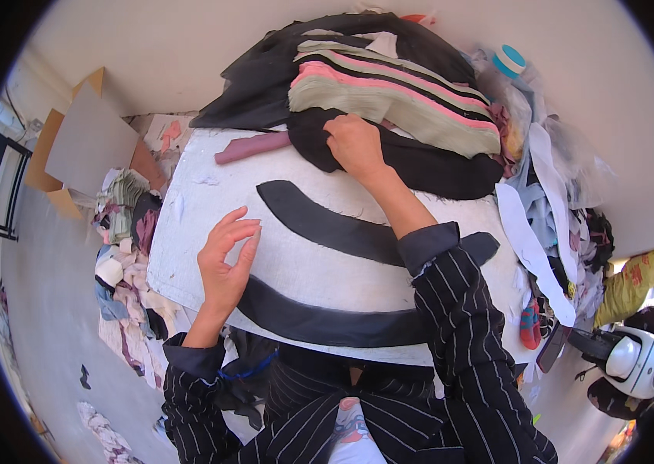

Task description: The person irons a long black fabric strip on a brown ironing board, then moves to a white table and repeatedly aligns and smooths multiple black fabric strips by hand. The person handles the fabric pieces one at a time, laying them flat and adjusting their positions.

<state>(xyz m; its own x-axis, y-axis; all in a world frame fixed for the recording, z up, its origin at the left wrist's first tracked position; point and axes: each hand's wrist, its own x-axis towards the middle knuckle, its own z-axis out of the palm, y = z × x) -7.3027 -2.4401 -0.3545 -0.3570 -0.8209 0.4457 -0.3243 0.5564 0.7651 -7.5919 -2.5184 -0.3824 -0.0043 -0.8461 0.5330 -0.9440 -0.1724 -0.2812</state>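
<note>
My right hand is on a pile of curved black fabric pieces, its fingers bent and pinching at the cloth near the pile's left part. My left hand is raised over the table's left side, fingers apart and holding nothing. Just below it lies a curved dark fabric strip along the near table edge. Another curved dark strip rests across the middle, passing under my right forearm. Behind the black pile is a thick stack of grey-green, pink and black fabric pieces.
A white-topped table bears a mauve fabric piece and dark cloth at the back. Fabric scraps and a cardboard box are at left. White strips, a phone and a white scooter are at right.
</note>
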